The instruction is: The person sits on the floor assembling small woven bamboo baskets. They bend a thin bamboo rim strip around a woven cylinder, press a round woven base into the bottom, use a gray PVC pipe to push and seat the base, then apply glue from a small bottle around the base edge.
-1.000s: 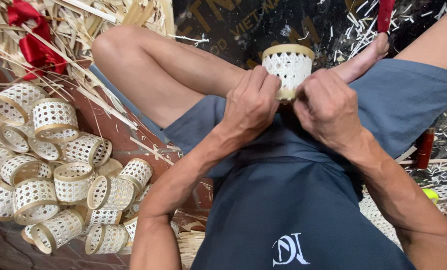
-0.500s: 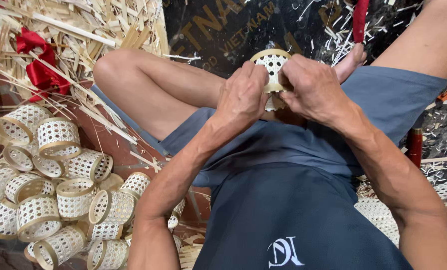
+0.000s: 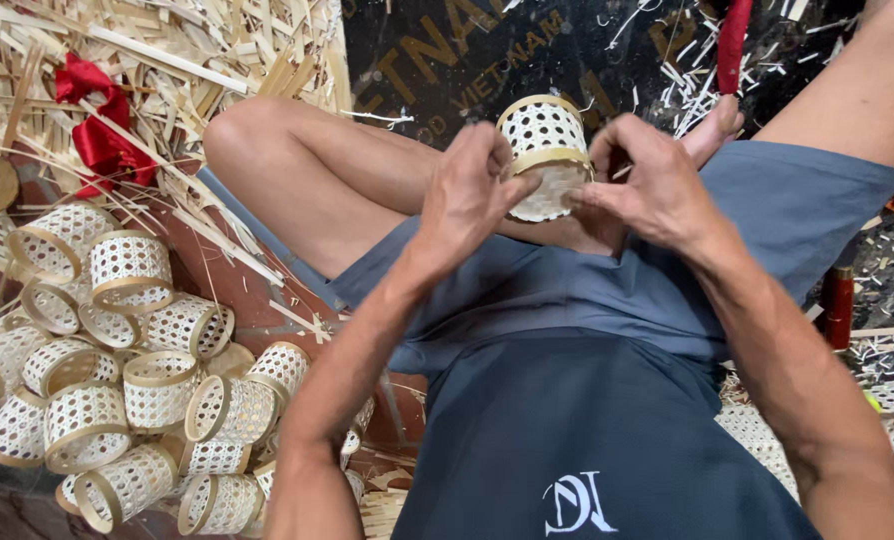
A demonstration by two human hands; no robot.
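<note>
Pinching the small woven basket above the lap, the left hand and right hand had fingers clamped on its lower band, apparently unfinished. Finished baskets lay heaped at the floor's left edge. Since earlier, it had tipped upright.

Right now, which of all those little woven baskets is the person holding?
The small pale woven bamboo basket raised over the lap, pinched between the left hand and right hand. The other woven baskets lie heaped on the floor.
</note>
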